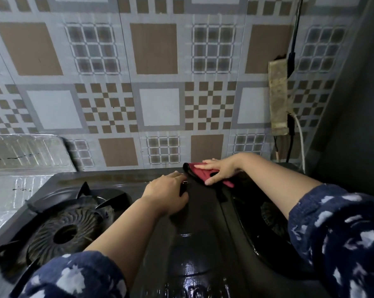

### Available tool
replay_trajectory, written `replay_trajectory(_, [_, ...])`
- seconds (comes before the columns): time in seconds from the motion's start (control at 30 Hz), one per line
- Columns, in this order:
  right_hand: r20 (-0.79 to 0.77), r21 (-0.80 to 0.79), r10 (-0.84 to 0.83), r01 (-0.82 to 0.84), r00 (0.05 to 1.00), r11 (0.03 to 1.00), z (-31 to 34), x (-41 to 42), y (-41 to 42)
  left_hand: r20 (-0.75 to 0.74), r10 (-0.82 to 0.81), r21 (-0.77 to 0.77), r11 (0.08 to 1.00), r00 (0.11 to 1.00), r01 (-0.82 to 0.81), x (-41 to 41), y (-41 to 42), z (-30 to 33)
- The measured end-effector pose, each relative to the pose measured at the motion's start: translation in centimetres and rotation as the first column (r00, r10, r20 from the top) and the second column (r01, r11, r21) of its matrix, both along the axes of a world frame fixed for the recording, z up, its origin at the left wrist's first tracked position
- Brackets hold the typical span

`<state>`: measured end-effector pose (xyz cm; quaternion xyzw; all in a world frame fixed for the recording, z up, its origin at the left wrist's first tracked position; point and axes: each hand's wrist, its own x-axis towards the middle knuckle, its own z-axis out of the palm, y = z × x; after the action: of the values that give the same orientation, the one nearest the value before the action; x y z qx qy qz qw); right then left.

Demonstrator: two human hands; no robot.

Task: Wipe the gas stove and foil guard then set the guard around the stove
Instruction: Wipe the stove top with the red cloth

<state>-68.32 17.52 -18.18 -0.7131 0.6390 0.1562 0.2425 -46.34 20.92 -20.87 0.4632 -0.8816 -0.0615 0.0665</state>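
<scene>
Glossy, wet-looking black metal gas stove (194,244), soft red cloth (200,172), shiny crinkled foil guard (20,155), matt patterned wall (153,82).

Black two-burner gas stove (203,233), top glossy; red cloth (200,172) flat at rear edge; crinkled foil guard (20,155) standing at left.

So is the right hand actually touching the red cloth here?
Touching. The head view shows the right hand lying flat on the red cloth, its fingers pressing it onto the gas stove.

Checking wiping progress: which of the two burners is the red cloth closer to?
The right burner, mostly hidden under the right arm. The right hand presses the cloth just behind it; the left burner sits far across the stove.
</scene>
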Motion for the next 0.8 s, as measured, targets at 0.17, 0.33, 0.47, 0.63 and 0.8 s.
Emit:
replay_trajectory(0.17, [0.079,0.044,-0.065,0.061,0.995,0.997,0.1,-3.6,-0.1,-0.015,-0.053,-0.036,0.998,0.998,0.052,-1.9,0.1,0.0])
replay_trajectory(0.33, [0.074,0.020,-0.153,0.152,0.985,0.988,0.4,-8.2,1.5,-0.053,-0.130,-0.082,0.989,0.990,0.126,-4.1,0.2,-0.1])
replay_trajectory(0.47, [0.137,0.016,-0.248,0.248,0.959,0.969,0.1,-11.0,2.4,-0.047,-0.130,-0.101,0.987,0.990,0.125,-5.8,0.6,-0.2])
replay_trajectory(0.63, [0.181,-0.011,-0.330,0.338,0.926,0.941,-0.4,-13.9,2.9,-0.053,-0.180,-0.161,0.972,0.982,0.169,-7.4,0.6,-0.1])
replay_trajectory(0.8, [0.187,-0.150,-0.347,0.376,0.919,0.914,-2.0,-16.4,4.9,-0.048,-0.210,-0.203,0.959,0.977,0.196,-8.0,1.0,-0.1])
